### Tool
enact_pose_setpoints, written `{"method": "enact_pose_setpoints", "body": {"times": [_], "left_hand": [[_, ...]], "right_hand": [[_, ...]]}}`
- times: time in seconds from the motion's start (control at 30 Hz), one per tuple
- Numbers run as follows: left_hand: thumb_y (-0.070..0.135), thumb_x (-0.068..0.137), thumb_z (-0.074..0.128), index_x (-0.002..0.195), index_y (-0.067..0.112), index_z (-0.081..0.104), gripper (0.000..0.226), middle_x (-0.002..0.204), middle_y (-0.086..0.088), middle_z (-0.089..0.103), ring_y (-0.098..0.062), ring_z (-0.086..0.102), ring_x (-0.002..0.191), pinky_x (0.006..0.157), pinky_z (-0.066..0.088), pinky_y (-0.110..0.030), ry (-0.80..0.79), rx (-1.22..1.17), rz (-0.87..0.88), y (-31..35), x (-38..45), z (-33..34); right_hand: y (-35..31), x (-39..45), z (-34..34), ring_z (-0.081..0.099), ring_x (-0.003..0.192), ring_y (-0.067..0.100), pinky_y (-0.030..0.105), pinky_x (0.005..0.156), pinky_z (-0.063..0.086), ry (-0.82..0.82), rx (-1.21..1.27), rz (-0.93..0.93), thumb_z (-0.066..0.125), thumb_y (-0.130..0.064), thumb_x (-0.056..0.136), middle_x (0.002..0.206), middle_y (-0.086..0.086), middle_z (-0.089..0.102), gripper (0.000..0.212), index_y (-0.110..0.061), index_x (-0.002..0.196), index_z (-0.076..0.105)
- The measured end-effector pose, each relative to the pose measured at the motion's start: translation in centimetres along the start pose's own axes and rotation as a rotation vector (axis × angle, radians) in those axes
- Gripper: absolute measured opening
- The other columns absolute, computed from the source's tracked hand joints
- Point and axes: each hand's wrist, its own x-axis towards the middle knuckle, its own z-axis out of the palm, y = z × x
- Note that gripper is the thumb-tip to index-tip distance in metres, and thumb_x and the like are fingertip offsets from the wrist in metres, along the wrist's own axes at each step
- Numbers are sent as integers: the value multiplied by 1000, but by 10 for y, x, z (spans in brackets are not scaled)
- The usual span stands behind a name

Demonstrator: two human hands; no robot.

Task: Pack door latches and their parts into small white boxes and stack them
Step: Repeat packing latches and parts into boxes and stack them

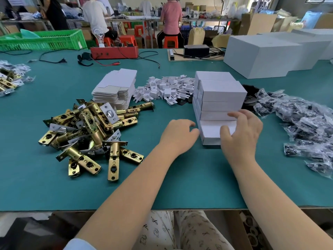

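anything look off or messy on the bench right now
Nothing looks damaged or spilled. The stack of white boxes stands fairly square, with the right hand on the lowest front box. The brass latches and bagged parts lie in loose heaps, which looks like ordinary supply piles.

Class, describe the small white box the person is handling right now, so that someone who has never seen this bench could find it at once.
Start at the green table and find the stack of small white boxes right of centre. The box lies at the stack's near foot. Unlike the boxes piled above, it sits lowest, with the right hand on it and the left hand at its left end.
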Motion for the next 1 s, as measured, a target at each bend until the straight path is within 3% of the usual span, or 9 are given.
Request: {"method": "enact_pose_setpoints", "body": {"times": [0.1, 0.23, 0.4, 0.5, 0.6, 0.7, 0.77, 0.87, 1.0], "left_hand": [[26, 91, 46, 127, 16, 61, 40, 129, -9, 62, -30, 47, 123, 98, 43, -39, 86, 224, -20, -11, 19, -28], [23, 90, 51, 129, 10, 50, 41, 124, -17, 58, -34, 52, 114, 81, 43, -38, 177, 473, -173, -38, 52, -76], [17, 94, 51, 137, 5, 42, 46, 136, -20, 49, -34, 45, 125, 94, 41, -43, 220, 657, -513, -81, 76, -127], [19, 90, 60, 128, 12, 54, 39, 132, -11, 56, -30, 50, 123, 95, 40, -37, 140, 754, -629, -93, 77, -136], [13, 87, 63, 112, 15, 62, 25, 103, -5, 62, -26, 58, 106, 77, 35, -32, 165, 843, -555, -93, 77, -134], [7, 86, 62, 98, 17, 62, 16, 80, -1, 49, -24, 52, 86, 72, 35, -30, 194, 861, -484, -84, 76, -132], [2, 85, 60, 92, 17, 60, 16, 77, -2, 47, -24, 47, 79, 70, 36, -30, 232, 862, -414, -76, 69, -129], [-4, 85, 53, 97, 6, 61, 17, 78, -9, 53, -27, 47, 75, 66, 33, -32, 437, 791, -183, -69, 53, -120], [9, 98, 42, 116, 7, 66, 30, 101, -12, 70, -26, 59, 85, 67, 38, -29, 855, 289, -23, -56, 21, -105]], "right_hand": [[-12, -13, 6, 39, 110, 27, 27, 98, 25, 18, -3, -340, 56, -3, 75, 109, 24, 56, 23, 1, 95, 67], [-23, -22, 17, 41, 97, 24, 29, 88, 33, -157, -31, -567, 46, -11, 77, 97, 19, 61, 25, -1, 83, 68], [-20, -21, 19, 57, 88, 37, 30, 83, 40, -219, -80, -545, 52, -5, 73, 92, 15, 62, 17, -3, 79, 68], [-17, -20, 20, 58, 86, 40, 33, 80, 39, -236, -86, -474, 57, 0, 69, 91, 14, 62, 14, -3, 78, 67], [-17, -19, 21, 57, 87, 37, 32, 79, 39, -269, -99, -464, 56, -2, 70, 90, 12, 61, 14, -4, 78, 68], [-19, -19, 20, 56, 87, 35, 31, 78, 39, -291, -92, -450, 56, -1, 70, 88, 12, 61, 15, -3, 79, 68], [-20, -21, 20, 55, 89, 34, 30, 80, 37, -323, -65, -441, 57, 1, 71, 89, 12, 60, 15, -2, 81, 68], [-28, -23, 21, 48, 96, 19, 12, 83, 28, -489, 39, -389, 60, 2, 79, 96, 4, 56, 16, -7, 89, 67], [-47, -18, 23, 52, 91, -3, 5, 80, 36, -673, 298, -146, 55, -7, 89, 97, -14, 57, 28, -35, 93, 56]]}}
